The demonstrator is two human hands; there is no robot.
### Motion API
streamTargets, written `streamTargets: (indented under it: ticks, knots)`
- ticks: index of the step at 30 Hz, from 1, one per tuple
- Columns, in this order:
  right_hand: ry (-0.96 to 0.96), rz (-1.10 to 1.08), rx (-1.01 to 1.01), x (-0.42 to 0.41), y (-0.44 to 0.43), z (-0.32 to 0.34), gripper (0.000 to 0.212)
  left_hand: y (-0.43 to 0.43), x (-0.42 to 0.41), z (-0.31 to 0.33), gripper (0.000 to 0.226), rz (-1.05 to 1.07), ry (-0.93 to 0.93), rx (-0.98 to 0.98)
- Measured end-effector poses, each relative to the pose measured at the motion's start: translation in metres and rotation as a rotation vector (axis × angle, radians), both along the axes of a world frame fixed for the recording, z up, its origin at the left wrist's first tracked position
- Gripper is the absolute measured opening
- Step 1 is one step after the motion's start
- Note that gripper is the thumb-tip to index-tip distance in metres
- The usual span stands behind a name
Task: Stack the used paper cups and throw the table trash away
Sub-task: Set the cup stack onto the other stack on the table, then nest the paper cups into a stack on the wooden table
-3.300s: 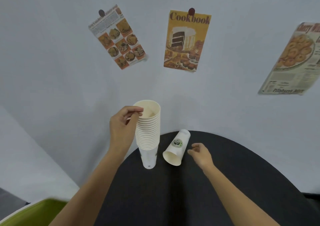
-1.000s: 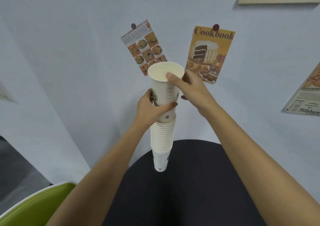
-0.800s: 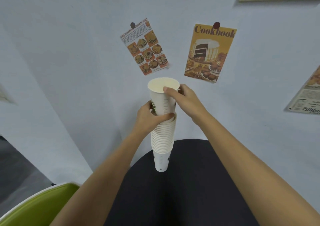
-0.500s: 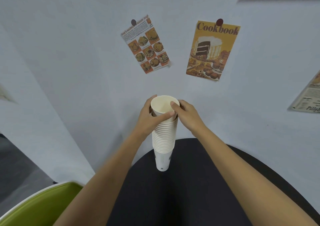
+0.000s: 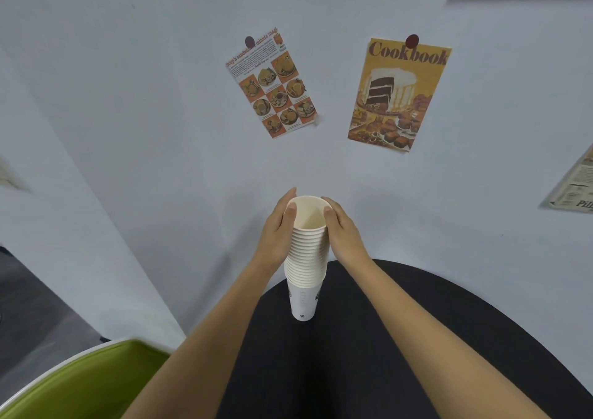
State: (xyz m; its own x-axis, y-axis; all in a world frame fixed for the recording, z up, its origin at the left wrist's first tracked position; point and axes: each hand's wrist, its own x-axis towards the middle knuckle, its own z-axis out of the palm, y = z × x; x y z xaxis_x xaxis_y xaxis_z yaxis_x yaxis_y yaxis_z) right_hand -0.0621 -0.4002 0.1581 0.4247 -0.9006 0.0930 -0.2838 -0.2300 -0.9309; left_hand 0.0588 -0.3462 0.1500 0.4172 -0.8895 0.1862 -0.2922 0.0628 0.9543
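Observation:
A tall stack of white paper cups (image 5: 306, 258) stands upright on the black round table (image 5: 401, 354), near its far edge. The top cup sits fully nested, its open mouth facing me. My left hand (image 5: 277, 235) holds the upper left side of the stack, thumb at the front by the rim and fingers reaching up behind. My right hand (image 5: 345, 232) holds the upper right side the same way, its thumb against the rim. The bottom cup shows a small green logo.
A lime-green seat or bin with a white rim (image 5: 80, 383) sits at the lower left, beside the table. The pale wall behind carries a recipe sheet (image 5: 272, 84), a Cookbook poster (image 5: 398, 94) and another sheet (image 5: 574, 187) at the right.
The last loose cup, lifted from the table by my right hand, has been pushed down into the stack. Both hands have come down with it and now flank the stack's top.

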Motion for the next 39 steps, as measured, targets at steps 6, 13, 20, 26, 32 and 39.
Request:
streamTargets:
  ticks: [6,13,20,26,32,39]
  knots:
    - [-0.018,-0.015,-0.028,-0.019,0.003,0.021,0.041,0.009,0.001,0.006,0.042,0.097,0.023,0.009]
    - [-0.098,-0.038,-0.078,-0.049,0.028,0.047,0.017,0.058,-0.023,0.034,0.033,0.293,0.095,-0.121]
    - [-0.061,0.011,-0.083,-0.096,0.087,0.068,0.019,0.111,-0.057,0.057,0.034,0.146,0.112,-0.076]
    - [-0.066,-0.116,-0.042,-0.157,0.158,0.079,0.018,0.148,-0.098,0.076,0.032,-0.043,0.154,-0.018]
    - [-0.093,-0.354,-0.003,-0.233,0.246,0.083,0.016,0.182,-0.157,0.073,0.034,-0.314,0.115,0.012]
    - [-0.121,-0.685,-0.007,-0.327,0.358,0.084,0.018,0.229,-0.271,0.073,0.035,-0.686,0.078,0.035]
